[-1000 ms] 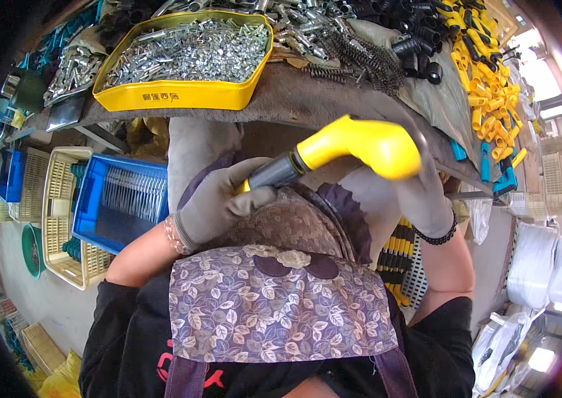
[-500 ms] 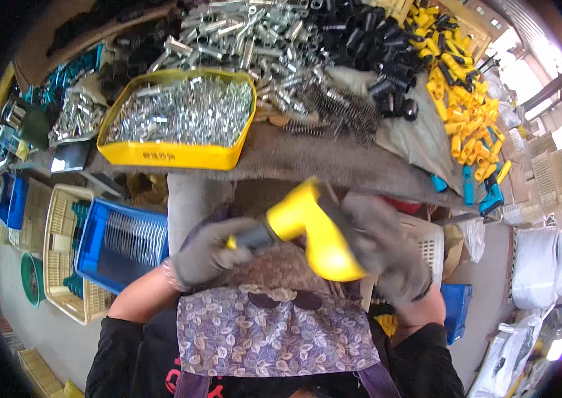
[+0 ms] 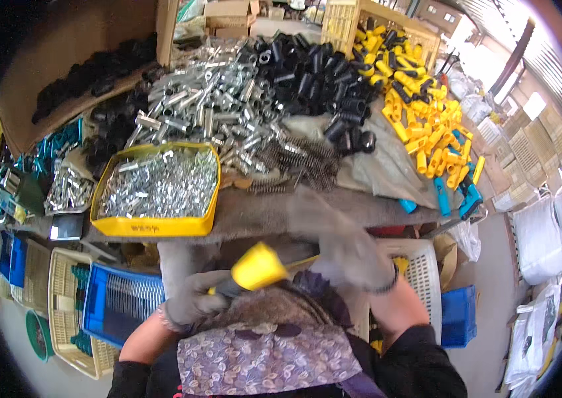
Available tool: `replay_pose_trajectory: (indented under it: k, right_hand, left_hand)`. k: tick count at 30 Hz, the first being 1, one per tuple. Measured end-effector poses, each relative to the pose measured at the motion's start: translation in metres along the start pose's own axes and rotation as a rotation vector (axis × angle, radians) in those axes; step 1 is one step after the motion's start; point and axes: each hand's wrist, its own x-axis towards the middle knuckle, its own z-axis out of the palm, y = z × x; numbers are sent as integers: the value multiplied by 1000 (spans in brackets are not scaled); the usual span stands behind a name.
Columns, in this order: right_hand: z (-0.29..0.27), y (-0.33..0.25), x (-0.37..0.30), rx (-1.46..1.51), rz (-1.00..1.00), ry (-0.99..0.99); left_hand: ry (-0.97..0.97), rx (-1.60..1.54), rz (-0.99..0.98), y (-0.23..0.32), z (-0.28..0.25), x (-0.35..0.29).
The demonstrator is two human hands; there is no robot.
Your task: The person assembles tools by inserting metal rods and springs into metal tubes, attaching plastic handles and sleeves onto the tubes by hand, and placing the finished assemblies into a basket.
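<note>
My left hand (image 3: 196, 300), in a grey glove, is closed around the black grip of a yellow-and-black pistol-shaped housing (image 3: 258, 266), held low over my lap. Motion blurs the housing, so its finer shape is lost. Also gloved in grey, my right hand (image 3: 347, 249) reaches over the bench's near edge toward a heap of dark coil springs (image 3: 304, 159). Its fingers are smeared by motion, and I cannot tell whether they hold anything. Left of the springs, a yellow tray (image 3: 155, 227) is filled with small shiny metal parts.
Metal tubes (image 3: 194, 99), black sleeves (image 3: 314, 73) and yellow plastic parts (image 3: 433, 142) lie heaped across the bench. Teal pieces (image 3: 470, 201) sit at its right edge. Below stand a blue crate (image 3: 118, 265), a cream crate (image 3: 62, 318) and a white basket (image 3: 430, 285).
My right hand has left the yellow-and-black housing and moved forward to the bench edge. My left hand has lowered slightly with the housing. The view has tilted up, showing more of the bench.
</note>
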Motion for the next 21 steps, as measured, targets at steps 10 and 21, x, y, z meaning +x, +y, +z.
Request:
replay_pose_trajectory:
  k: [10,21]
  right_hand:
    - [-11,12,-19,-30,-213,-121]
    - [-23,-9,21,-938,-267,-523]
  left_hand:
    - [-47,-142,-118,-13,2,19]
    - [-305,-204,-353,-40,-2,16]
